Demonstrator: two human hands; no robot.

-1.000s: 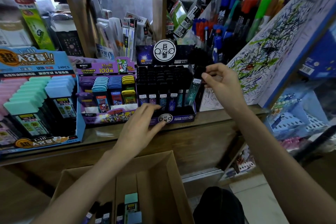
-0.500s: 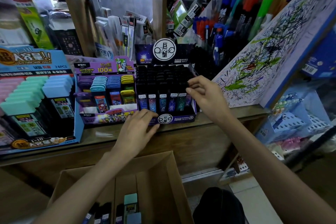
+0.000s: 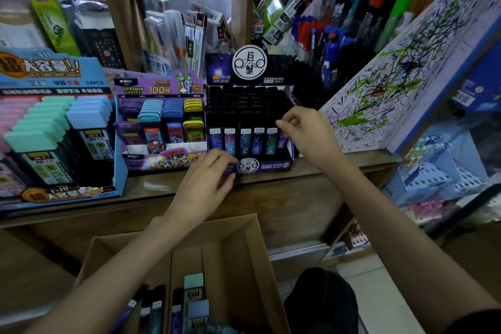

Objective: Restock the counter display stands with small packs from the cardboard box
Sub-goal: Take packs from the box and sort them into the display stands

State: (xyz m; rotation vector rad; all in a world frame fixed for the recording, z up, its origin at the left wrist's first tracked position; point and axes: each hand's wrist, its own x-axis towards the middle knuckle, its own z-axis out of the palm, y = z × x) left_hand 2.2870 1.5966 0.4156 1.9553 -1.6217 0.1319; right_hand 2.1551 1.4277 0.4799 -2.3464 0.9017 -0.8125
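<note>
A dark starry display stand (image 3: 271,164) sits on the wooden counter, its front row holding several small constellation packs (image 3: 245,141). My right hand (image 3: 303,130) hovers over the stand's right front slot, its curled fingers pinching the top of a small pack (image 3: 283,139) that sits low in that slot. My left hand (image 3: 206,179) rests with relaxed fingers against the stand's front left edge. Below the counter, the open cardboard box (image 3: 244,252) holds several more packs (image 3: 193,293) standing upright.
A purple stand (image 3: 160,160) and a big blue stand (image 3: 116,144) fill the counter (image 3: 298,192) to the left. A scribbled test board (image 3: 393,84) leans just right of my right hand, with pens (image 3: 325,35) behind. Blue baskets (image 3: 439,171) sit at the lower right.
My right hand came down and left from above the stand's right side, lowering the small pack into the right front slot. My left hand stayed on the stand's front edge.
</note>
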